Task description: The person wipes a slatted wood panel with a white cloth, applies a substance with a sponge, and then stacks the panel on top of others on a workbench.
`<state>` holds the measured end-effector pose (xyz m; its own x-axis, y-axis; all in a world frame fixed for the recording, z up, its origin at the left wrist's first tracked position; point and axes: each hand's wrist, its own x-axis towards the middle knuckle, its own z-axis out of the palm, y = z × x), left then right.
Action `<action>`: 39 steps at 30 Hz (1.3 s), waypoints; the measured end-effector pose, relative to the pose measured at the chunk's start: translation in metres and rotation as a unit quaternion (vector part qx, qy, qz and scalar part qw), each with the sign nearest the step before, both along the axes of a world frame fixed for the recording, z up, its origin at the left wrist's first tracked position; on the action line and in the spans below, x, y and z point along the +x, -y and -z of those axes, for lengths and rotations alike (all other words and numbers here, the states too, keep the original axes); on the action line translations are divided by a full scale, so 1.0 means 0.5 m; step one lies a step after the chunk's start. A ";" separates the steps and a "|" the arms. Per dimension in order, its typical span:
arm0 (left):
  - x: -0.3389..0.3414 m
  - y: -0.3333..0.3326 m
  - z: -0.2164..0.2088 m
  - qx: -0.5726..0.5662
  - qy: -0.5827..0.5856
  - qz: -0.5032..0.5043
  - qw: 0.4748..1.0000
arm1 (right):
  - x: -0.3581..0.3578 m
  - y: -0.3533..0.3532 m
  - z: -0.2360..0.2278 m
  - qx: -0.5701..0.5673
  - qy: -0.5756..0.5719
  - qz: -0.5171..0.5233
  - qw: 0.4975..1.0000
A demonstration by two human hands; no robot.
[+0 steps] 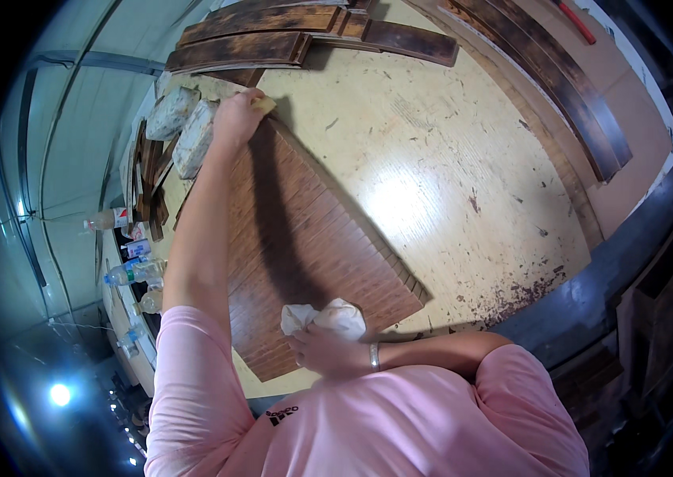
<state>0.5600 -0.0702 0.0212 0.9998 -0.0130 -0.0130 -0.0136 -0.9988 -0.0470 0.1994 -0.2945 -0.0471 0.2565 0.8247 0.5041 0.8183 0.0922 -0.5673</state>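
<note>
A brown panel of narrow wood-grain strips (305, 238) lies slantwise on the pale work table in front of me. At its far corner, my left hand (235, 121) is closed on a small yellow piece (263, 104), whose kind I cannot make out. My left arm reaches straight out along the panel's left side. Near the panel's close edge, my right hand (327, 350), with a silver bracelet at the wrist, grips a crumpled white cloth (338, 319). The cloth rests on or just above the strips.
Dark scorched-looking planks (241, 52) are piled at the far side, and longer ones (559, 87) lie at the right near a red-handled tool (576, 22). Two wrapped blocks (195, 139) sit left of my left hand. Plastic bottles (134, 273) stand further left. Dark flecks dot the table (432, 159).
</note>
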 end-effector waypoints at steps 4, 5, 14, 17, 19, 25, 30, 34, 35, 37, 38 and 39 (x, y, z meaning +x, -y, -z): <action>-0.087 0.054 -0.001 -0.071 -0.025 0.019 0.997 | 0.015 0.010 -0.018 -0.025 -0.079 -0.014 0.996; -0.114 0.080 -0.003 -0.092 -0.027 0.046 0.994 | 0.022 0.012 -0.023 -0.034 -0.125 -0.019 0.991; -0.521 0.214 -0.149 -0.714 -0.191 -0.060 0.671 | 0.023 0.022 -0.078 -0.095 -0.032 -0.077 0.992; -0.623 0.126 -0.144 -0.747 -0.078 -0.145 0.644 | 0.024 0.007 -0.065 -0.117 -0.003 -0.040 0.992; -0.701 0.046 -0.118 -0.726 0.050 -0.218 0.651 | 0.031 0.007 -0.075 -0.110 0.001 -0.023 0.994; -1.057 -0.203 -0.031 -0.525 0.359 -0.466 0.616 | -0.002 0.001 -0.077 -0.111 0.015 -0.001 0.994; -1.323 -0.398 0.096 -0.308 0.450 -0.576 0.609 | -0.017 -0.008 -0.099 -0.127 0.028 0.018 0.991; -1.384 -0.484 0.098 -0.150 0.477 -0.611 0.614 | -0.026 -0.016 -0.103 -0.127 0.057 0.042 0.989; -1.393 -0.494 0.102 -0.107 0.463 -0.626 0.619 | -0.031 -0.017 -0.108 -0.129 0.053 0.052 0.989; -1.435 -0.535 0.151 0.025 0.323 -0.627 0.709 | -0.046 -0.029 -0.113 -0.139 0.042 0.068 0.987; -1.443 -0.545 0.177 0.019 0.216 -0.693 0.688 | -0.050 -0.031 -0.116 -0.144 0.038 0.085 0.985; -1.405 -0.533 0.137 -0.023 0.163 -0.726 0.668 | -0.050 -0.036 -0.118 -0.139 0.046 0.092 0.985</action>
<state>-0.1427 0.1964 -0.0474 -0.0909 0.9802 0.1757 0.9742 0.0509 0.2200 0.1745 -0.2764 0.0119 0.3787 0.8775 0.2942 0.8558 -0.2110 -0.4723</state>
